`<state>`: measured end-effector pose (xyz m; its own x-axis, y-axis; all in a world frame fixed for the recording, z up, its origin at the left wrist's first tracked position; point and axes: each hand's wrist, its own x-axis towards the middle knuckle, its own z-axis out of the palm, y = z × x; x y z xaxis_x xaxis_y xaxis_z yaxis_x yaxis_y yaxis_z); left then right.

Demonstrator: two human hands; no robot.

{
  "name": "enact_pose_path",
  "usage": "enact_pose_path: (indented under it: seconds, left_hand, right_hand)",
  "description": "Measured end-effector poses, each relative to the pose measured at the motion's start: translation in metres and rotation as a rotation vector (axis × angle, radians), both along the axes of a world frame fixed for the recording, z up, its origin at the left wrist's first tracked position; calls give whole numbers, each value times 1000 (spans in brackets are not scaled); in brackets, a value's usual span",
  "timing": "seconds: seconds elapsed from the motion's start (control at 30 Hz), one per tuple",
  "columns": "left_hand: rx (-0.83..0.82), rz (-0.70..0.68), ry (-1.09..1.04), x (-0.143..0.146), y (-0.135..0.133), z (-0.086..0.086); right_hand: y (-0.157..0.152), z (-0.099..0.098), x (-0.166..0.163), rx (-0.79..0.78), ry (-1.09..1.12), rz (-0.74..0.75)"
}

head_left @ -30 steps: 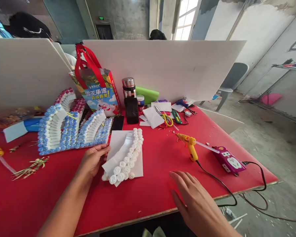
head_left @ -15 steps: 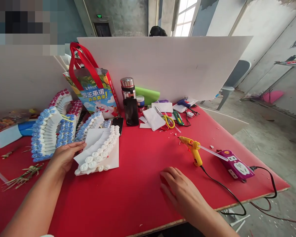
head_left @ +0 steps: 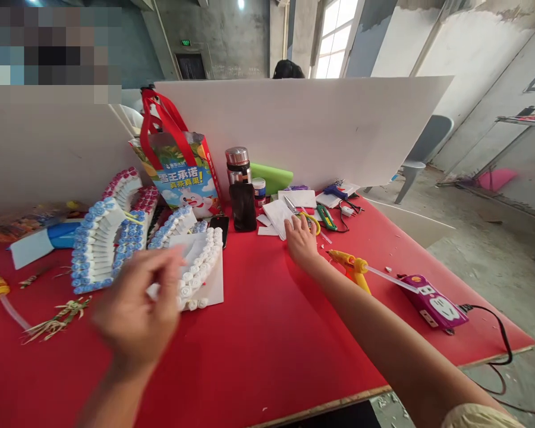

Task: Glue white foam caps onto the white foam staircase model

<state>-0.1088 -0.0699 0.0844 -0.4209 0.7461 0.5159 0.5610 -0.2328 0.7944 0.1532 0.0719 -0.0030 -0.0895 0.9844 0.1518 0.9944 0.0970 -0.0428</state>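
Note:
My right hand point(head_left: 301, 242) reaches out over the table, its fingers apart, at the front edge of a stack of white paper point(head_left: 277, 217). Right beside its fingertips are scissors point(head_left: 311, 223) with yellow handles; whether they touch is hard to tell. My left hand point(head_left: 136, 303) is smeared by motion and raised in front of a white card piece point(head_left: 216, 279) edged with rows of white rolled-paper roses point(head_left: 200, 264). That piece lies on the table, partly hidden by the hand. Behind it stand curved pieces covered in blue and white paper roses point(head_left: 96, 244).
A yellow glue gun point(head_left: 348, 261) lies near my right forearm, beside a purple power box point(head_left: 434, 303). Toward the back are a black phone point(head_left: 243, 207), a steel flask point(head_left: 238, 163), a green cutter point(head_left: 326, 217) and a shopping bag point(head_left: 189, 181). Dried stems point(head_left: 62, 315) lie at left.
My left hand has let go of the white rose piece and moved toward me. My right hand has moved forward from the table's near part to the paper and scissors.

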Motion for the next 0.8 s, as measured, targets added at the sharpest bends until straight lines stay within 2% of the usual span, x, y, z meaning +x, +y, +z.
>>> enact_pose_path:
  seconds: [0.07, 0.1, 0.17, 0.2, 0.3, 0.4, 0.6, 0.8]
  left_hand:
    - [198, -342, 381, 32, 0, -13]
    - [206, -483, 476, 46, 4, -24]
    - [249, -635, 560, 68, 14, -51]
    - [249, -669, 595, 76, 19, -65]
    - [239, -667, 597, 91, 27, -100]
    - [228, -738, 668, 94, 26, -118]
    - [188, -767, 716, 94, 25, -124]
    - [144, -744, 625, 92, 30, -125]
  right_hand:
    - [12, -9, -1, -7, 10, -28]
    - [16, -12, -2, -4, 13, -37]
    - [18, -18, -1, 8, 10, -53]
    - [18, -20, -1, 14, 7, -63]
    - [18, -24, 0, 36, -4, -84]
    - [20, -27, 1, 64, -6, -94]
    - [24, -29, 3, 82, 23, -78]
    - [27, -27, 9, 96, 57, -63]
